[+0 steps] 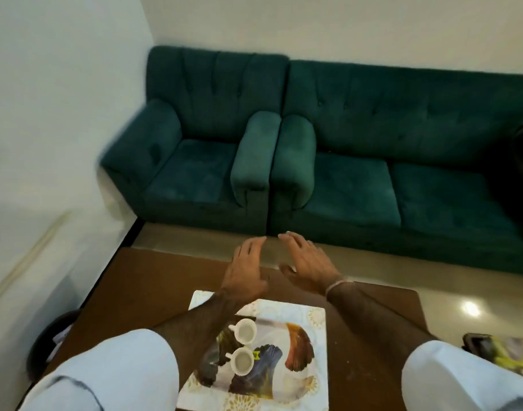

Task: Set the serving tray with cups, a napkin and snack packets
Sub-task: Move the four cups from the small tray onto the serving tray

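A white serving tray [316, 345] with a dark leaf pattern lies on the brown table [153, 280]. Two small white cups stand on its left half, the far cup [244, 330] and the near cup [241, 361], both empty inside. My left hand [245, 268] and my right hand [307, 262] are stretched out side by side above the table's far edge, beyond the tray. Both hands have the fingers spread and hold nothing. My left forearm covers the tray's far left corner. No napkin or snack packet is visible on the tray.
A dark green armchair [201, 161] and matching sofa [402, 179] stand beyond the table against the wall. A dark object [476, 342] and yellow-patterned packets [509, 357] lie at the table's right edge. A dark round object [52, 339] sits low at the left.
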`<state>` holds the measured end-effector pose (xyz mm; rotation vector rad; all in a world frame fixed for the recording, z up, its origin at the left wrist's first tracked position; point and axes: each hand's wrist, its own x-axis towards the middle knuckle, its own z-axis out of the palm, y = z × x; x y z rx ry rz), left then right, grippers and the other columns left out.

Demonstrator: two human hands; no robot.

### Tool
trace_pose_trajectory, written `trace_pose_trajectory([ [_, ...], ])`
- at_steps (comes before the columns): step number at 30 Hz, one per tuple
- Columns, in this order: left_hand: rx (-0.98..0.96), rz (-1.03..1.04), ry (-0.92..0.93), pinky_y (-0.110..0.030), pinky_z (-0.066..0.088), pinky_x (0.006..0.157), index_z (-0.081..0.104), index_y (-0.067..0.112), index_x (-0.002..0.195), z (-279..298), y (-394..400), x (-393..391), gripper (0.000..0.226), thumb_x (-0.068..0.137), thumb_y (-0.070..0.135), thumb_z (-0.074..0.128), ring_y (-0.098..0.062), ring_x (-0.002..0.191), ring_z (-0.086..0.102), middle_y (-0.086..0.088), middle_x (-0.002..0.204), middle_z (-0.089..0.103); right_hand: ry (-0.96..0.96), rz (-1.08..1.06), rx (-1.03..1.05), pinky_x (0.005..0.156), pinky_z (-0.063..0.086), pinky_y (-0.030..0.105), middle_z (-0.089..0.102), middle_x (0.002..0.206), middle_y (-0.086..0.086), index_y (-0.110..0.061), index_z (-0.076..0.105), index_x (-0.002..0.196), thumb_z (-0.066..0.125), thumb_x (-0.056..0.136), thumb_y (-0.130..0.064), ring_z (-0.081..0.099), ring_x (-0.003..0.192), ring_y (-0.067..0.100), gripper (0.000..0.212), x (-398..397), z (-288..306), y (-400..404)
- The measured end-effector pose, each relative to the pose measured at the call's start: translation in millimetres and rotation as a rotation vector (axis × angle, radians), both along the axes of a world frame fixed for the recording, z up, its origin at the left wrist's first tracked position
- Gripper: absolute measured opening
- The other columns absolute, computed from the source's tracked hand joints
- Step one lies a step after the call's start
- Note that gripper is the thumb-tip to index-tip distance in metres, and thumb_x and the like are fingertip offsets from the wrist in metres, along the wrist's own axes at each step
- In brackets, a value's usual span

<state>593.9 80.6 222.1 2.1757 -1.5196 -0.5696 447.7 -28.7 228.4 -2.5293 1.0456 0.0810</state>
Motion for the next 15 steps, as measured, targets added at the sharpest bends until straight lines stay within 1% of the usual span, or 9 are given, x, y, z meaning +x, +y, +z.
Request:
trace_pose_trajectory([
  [4, -0.043, -0.104, -0.055, -0.039, 0.033, 0.115, 0.024, 0.022, 0.153, 51, -45, -47, 0.092, 0.076, 0.020, 0.075, -0.023, 0.140, 0.032, -0.003, 0.156, 0.031, -0.090, -0.134, -0.059, 0.105, 0.043, 0.051, 0.026, 0.160, 0.002, -0.028, 0.021, 0.152, 0.057, 0.090, -0.041, 0.045, 0.134, 0.029, 0.073, -54, 50, -22],
  [6, -0.052, -0.164, -0.079, -0.041, 0.033, 0.116, 0.023, 0.021, 0.154, 69, -67, -81, 0.092, 0.078, 0.023, 0.074, -0.024, 0.141, 0.031, -0.004, 0.157, 0.030, -0.144, -0.208, -0.081, 0.104, 0.044, 0.051, 0.031, 0.157, 0.003, -0.027, 0.025, 0.150, 0.056, 0.091, -0.044, 0.048, 0.130, 0.028, 0.069, -90, 69, -32],
  [8, -0.065, -0.211, -0.091, -0.044, 0.032, 0.117, 0.020, 0.021, 0.156, 82, -87, -117, 0.095, 0.079, 0.026, 0.075, -0.025, 0.144, 0.028, -0.006, 0.159, 0.027, -0.175, -0.263, -0.107, 0.104, 0.045, 0.051, 0.032, 0.156, 0.003, -0.027, 0.026, 0.148, 0.055, 0.092, -0.045, 0.049, 0.129, 0.028, 0.066, -128, 82, -41],
  [11, -0.064, -0.283, -0.096, -0.047, 0.029, 0.119, 0.015, 0.023, 0.157, 93, -116, -179, 0.099, 0.080, 0.032, 0.077, -0.026, 0.148, 0.022, -0.005, 0.162, 0.022, -0.203, -0.363, -0.141, 0.105, 0.044, 0.051, 0.031, 0.157, 0.002, -0.026, 0.026, 0.149, 0.054, 0.094, -0.044, 0.047, 0.132, 0.027, 0.064, -195, 96, -51],
  [15, -0.040, -0.403, -0.107, -0.046, 0.032, 0.117, 0.016, 0.022, 0.157, 93, -146, -265, 0.098, 0.080, 0.036, 0.076, -0.026, 0.146, 0.025, -0.005, 0.161, 0.024, -0.196, -0.506, -0.153, 0.105, 0.043, 0.052, 0.032, 0.156, 0.003, -0.024, 0.029, 0.148, 0.054, 0.095, -0.042, 0.046, 0.132, 0.028, 0.061, -286, 97, -57],
])
